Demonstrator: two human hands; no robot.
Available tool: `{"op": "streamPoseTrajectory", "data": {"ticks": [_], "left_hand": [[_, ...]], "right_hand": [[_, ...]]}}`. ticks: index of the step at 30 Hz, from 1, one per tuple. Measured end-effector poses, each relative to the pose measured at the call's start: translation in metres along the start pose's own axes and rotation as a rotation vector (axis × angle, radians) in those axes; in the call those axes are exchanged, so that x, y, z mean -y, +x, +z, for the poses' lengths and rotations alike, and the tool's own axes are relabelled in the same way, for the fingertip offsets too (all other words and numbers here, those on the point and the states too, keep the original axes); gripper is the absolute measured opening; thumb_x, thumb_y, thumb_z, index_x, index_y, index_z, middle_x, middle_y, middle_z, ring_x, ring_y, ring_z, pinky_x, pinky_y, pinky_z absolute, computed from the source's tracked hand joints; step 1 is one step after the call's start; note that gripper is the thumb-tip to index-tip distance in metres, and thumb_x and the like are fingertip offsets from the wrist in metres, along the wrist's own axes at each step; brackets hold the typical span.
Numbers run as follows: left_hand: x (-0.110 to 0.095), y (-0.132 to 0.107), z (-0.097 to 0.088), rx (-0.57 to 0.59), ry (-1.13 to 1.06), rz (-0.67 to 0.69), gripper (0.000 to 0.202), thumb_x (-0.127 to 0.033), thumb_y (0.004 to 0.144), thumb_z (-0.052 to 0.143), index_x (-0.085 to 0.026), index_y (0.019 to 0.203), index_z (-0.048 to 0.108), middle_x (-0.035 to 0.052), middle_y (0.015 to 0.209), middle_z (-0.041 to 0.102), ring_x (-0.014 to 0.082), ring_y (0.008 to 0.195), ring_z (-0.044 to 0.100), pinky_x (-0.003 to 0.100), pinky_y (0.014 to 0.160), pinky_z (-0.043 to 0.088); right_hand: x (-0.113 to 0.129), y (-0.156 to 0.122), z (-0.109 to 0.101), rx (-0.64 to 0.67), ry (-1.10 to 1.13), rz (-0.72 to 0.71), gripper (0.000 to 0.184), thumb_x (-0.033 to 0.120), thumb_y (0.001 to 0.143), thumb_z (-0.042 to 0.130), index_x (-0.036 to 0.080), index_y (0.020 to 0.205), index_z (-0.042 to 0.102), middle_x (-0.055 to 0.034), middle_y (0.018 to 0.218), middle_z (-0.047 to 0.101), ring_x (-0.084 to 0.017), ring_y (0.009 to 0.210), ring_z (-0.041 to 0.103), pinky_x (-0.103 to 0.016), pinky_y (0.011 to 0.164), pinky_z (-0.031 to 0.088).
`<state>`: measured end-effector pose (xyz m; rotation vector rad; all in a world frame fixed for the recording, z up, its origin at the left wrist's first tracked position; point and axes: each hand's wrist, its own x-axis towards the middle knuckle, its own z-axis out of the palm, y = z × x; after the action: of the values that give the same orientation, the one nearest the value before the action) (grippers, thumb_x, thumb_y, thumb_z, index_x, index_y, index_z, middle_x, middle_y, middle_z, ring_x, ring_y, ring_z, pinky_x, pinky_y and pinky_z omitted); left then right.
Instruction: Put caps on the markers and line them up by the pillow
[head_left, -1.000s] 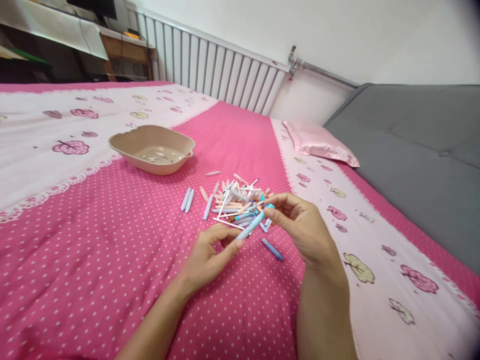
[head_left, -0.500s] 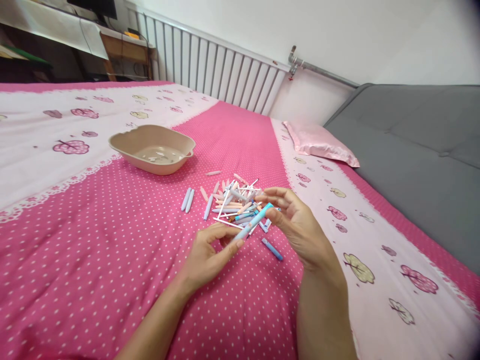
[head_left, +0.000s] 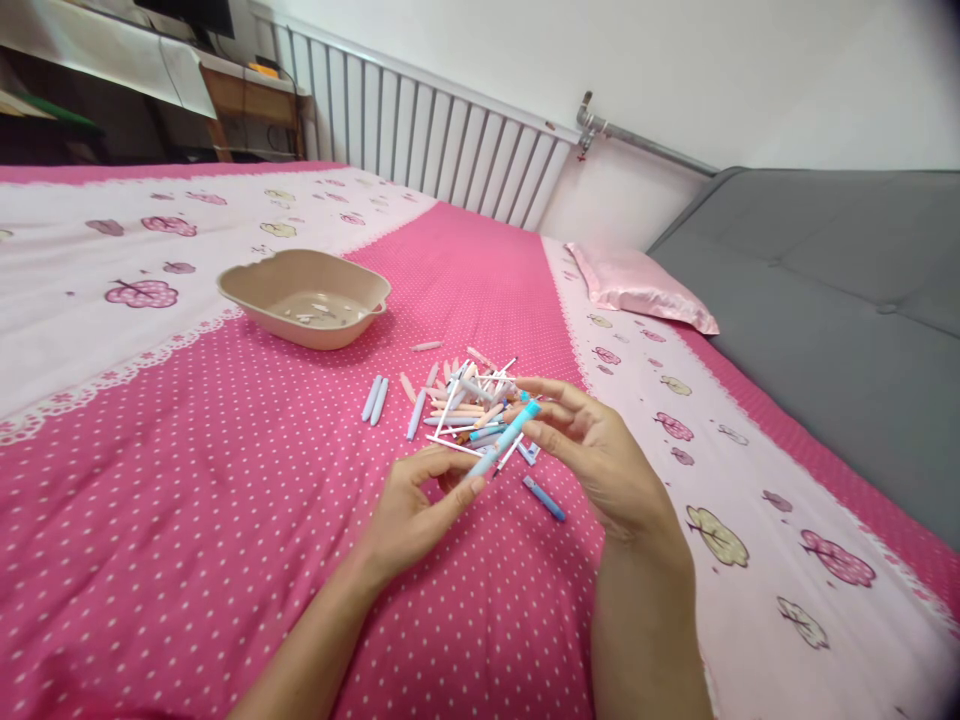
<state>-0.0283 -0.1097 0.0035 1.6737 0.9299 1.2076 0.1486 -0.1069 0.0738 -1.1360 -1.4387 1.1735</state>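
Light blue pen (head_left: 498, 441): a slim, smooth barrel, plastic by its look, pale along its length and brighter cyan at the upper end; it slants from lower left to upper right near the centre of the frame, raised between the hands and in front of the pile.
Left hand (head_left: 416, 503): thumb and fingers narrowed on the pen's pale lower end, pinching it; the barrel runs up and right out of the grip.
Right hand (head_left: 611, 455): thumb and fingers curved close about the cyan end, the thumb just beside it; whether they press on it, I cannot tell.
Thin white stick (head_left: 511, 454): straight, narrow, dark-tipped at its lower end, just right of the pen and below the right thumb; I cannot tell what supports it.
Pile (head_left: 457, 400): slender tubes and sticks in white, peach, lilac and blue, crossing one another at the centre of the frame, behind the pen.
Blue piece (head_left: 544, 498): a short cylinder lying alone below the pile, between the hands.
Lilac pens (head_left: 375, 400): two smooth, tapered barrels side by side, left of the pile.
Basin (head_left: 300, 335): beige, rounded, smooth-walled, left of centre, with small whitish bits (head_left: 319, 312) on its floor.
Bedspread (head_left: 465, 610): creased pink cloth with white dots, bordered by pale printed bands.
Pillow (head_left: 641, 288): glossy pink, right of centre.
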Motion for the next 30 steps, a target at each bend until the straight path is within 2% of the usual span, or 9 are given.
{"op": "streamPoseTrajectory", "data": {"ticks": [6,9,14,16,19,23,26,30], "left_hand": [[-0.002,0.000,0.000,-0.006,-0.009,0.014,0.016,-0.028,0.078,0.062,-0.016,0.084,0.071,0.0043,0.075,0.070,0.0147,0.066,0.061,0.026,0.063,0.048],[-0.001,0.000,0.000,-0.005,-0.008,0.012,0.017,-0.028,0.078,0.062,-0.016,0.086,0.071,0.0044,0.076,0.070,0.0149,0.067,0.061,0.027,0.063,0.048],[-0.001,0.000,0.000,-0.010,-0.011,0.010,0.017,-0.028,0.078,0.061,-0.016,0.084,0.071,0.0041,0.072,0.068,0.0140,0.064,0.059,0.025,0.060,0.046],[-0.001,0.000,0.000,-0.009,-0.018,0.007,0.017,-0.029,0.078,0.061,-0.016,0.083,0.071,0.0043,0.073,0.069,0.0144,0.065,0.059,0.026,0.060,0.047],[-0.002,0.000,-0.001,-0.006,-0.028,0.013,0.016,-0.029,0.078,0.062,-0.017,0.083,0.072,0.0044,0.074,0.069,0.0148,0.066,0.060,0.026,0.062,0.048],[0.000,0.000,-0.001,0.001,-0.023,0.028,0.016,-0.028,0.078,0.062,-0.018,0.085,0.072,0.0041,0.077,0.070,0.0152,0.068,0.061,0.028,0.065,0.048],[0.002,0.000,0.000,0.004,-0.011,0.027,0.017,-0.028,0.078,0.062,-0.017,0.087,0.072,0.0044,0.078,0.071,0.0155,0.069,0.062,0.027,0.064,0.048],[0.001,0.000,0.000,-0.004,-0.021,0.020,0.018,-0.028,0.078,0.062,-0.016,0.087,0.072,0.0046,0.077,0.071,0.0155,0.068,0.061,0.026,0.063,0.048]], "right_hand": [[-0.001,0.002,0.002,-0.107,-0.154,-0.009,0.042,0.036,0.072,0.072,0.021,0.109,0.060,-0.0046,0.087,0.069,-0.021,0.085,0.065,-0.045,0.091,0.044],[0.000,0.002,0.003,-0.121,-0.173,-0.032,0.041,0.036,0.070,0.073,0.021,0.107,0.061,-0.0065,0.096,0.069,-0.022,0.089,0.064,-0.046,0.093,0.043],[0.002,-0.003,0.002,0.069,-0.026,-0.029,0.054,0.028,0.070,0.074,0.025,0.120,0.053,-0.0073,0.118,0.062,-0.022,0.111,0.057,-0.041,0.094,0.046],[0.003,-0.004,0.002,0.134,0.013,-0.004,0.056,0.027,0.074,0.071,0.027,0.126,0.049,-0.0073,0.118,0.062,-0.022,0.111,0.058,-0.043,0.095,0.047],[0.002,-0.004,0.003,0.156,0.022,-0.015,0.050,0.026,0.078,0.066,0.025,0.125,0.050,-0.0069,0.109,0.067,-0.022,0.107,0.060,-0.045,0.098,0.045],[0.000,-0.001,0.006,0.115,-0.024,-0.001,0.045,0.027,0.077,0.067,0.024,0.119,0.054,-0.0063,0.104,0.068,-0.021,0.100,0.063,-0.043,0.093,0.048],[-0.002,0.001,0.010,0.020,-0.109,0.005,0.042,0.029,0.073,0.071,0.023,0.113,0.059,-0.0052,0.096,0.069,-0.021,0.092,0.065,-0.040,0.085,0.051],[-0.005,0.004,0.013,-0.093,-0.236,0.008,0.046,0.035,0.070,0.074,0.022,0.111,0.060,-0.0041,0.082,0.069,-0.022,0.084,0.066,-0.041,0.081,0.051]]}}
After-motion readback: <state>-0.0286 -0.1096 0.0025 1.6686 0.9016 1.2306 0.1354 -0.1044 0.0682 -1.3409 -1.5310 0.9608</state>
